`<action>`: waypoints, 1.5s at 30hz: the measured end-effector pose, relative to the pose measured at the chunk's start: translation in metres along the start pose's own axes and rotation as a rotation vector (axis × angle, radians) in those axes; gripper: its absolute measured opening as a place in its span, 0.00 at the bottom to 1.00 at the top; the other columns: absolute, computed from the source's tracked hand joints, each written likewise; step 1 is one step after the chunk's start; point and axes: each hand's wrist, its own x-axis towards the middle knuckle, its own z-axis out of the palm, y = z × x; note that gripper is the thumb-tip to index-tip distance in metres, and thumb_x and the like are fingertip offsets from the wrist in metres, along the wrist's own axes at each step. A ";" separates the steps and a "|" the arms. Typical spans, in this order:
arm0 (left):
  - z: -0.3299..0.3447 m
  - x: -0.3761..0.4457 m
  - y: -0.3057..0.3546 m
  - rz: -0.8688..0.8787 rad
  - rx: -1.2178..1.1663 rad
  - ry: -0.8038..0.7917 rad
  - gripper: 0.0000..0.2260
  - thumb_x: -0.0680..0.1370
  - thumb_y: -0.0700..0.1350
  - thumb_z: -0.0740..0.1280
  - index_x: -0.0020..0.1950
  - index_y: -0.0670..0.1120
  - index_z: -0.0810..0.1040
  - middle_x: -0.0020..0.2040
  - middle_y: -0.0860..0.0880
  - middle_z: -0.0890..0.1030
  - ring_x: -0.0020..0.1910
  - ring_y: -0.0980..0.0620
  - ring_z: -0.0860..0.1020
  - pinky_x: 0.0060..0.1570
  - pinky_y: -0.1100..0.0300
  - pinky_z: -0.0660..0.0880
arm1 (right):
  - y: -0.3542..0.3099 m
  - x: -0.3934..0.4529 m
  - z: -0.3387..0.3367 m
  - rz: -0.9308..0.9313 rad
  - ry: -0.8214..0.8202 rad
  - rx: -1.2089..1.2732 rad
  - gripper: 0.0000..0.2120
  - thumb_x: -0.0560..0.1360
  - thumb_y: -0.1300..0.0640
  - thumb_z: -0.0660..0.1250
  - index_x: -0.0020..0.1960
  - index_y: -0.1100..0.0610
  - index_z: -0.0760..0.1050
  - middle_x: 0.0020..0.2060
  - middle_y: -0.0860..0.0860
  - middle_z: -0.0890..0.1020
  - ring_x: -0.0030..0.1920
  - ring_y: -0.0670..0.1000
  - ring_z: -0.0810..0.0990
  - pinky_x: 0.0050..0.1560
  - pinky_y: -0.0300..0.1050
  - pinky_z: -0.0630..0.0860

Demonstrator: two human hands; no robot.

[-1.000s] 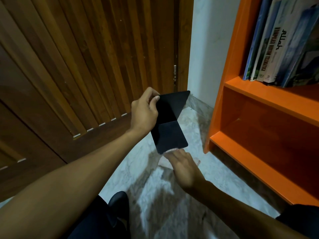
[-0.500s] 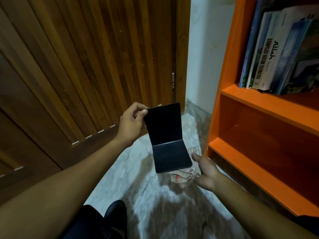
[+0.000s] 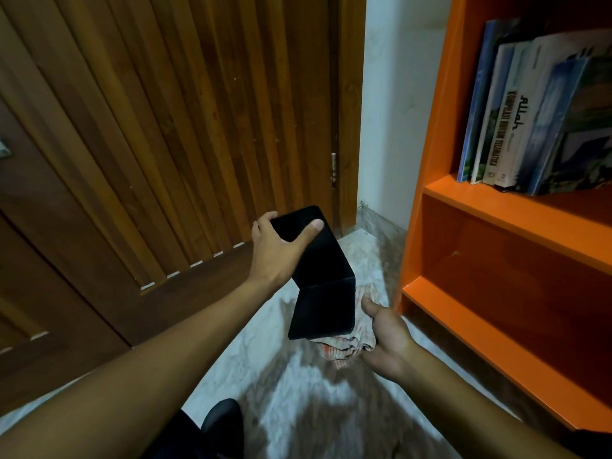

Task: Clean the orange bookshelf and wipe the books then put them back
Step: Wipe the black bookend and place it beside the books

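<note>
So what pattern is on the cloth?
Pale cloth with orange-red stripes, seen in the head view.

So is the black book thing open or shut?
Open. The black folding cover is bent at its crease into two flaps; the left hand grips the top flap, and the lower flap hangs over the striped cloth.

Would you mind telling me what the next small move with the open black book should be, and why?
Probably bring the cloth in the right hand up against the black book's lower cover: the left hand holds the book open, and the cloth sits just beneath it.
</note>
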 end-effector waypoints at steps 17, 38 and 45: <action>0.015 -0.009 0.027 0.102 -0.233 0.002 0.27 0.78 0.53 0.70 0.70 0.58 0.57 0.66 0.54 0.64 0.59 0.58 0.69 0.53 0.69 0.67 | 0.008 -0.008 0.013 -0.220 0.046 -0.120 0.16 0.85 0.56 0.56 0.70 0.55 0.72 0.59 0.60 0.82 0.58 0.63 0.82 0.61 0.62 0.77; 0.000 -0.005 0.030 0.002 -0.365 -0.069 0.16 0.83 0.36 0.61 0.69 0.49 0.71 0.56 0.53 0.79 0.48 0.55 0.80 0.37 0.64 0.80 | -0.023 -0.014 0.021 -0.501 0.317 -0.191 0.15 0.83 0.64 0.57 0.68 0.57 0.73 0.59 0.58 0.82 0.55 0.62 0.83 0.55 0.62 0.80; 0.005 -0.011 0.031 -0.024 -0.289 -0.239 0.12 0.85 0.39 0.58 0.64 0.49 0.75 0.57 0.47 0.81 0.53 0.46 0.82 0.47 0.46 0.83 | -0.024 -0.018 0.040 -0.833 0.335 -0.440 0.14 0.84 0.54 0.58 0.67 0.51 0.74 0.59 0.55 0.82 0.59 0.60 0.81 0.55 0.54 0.79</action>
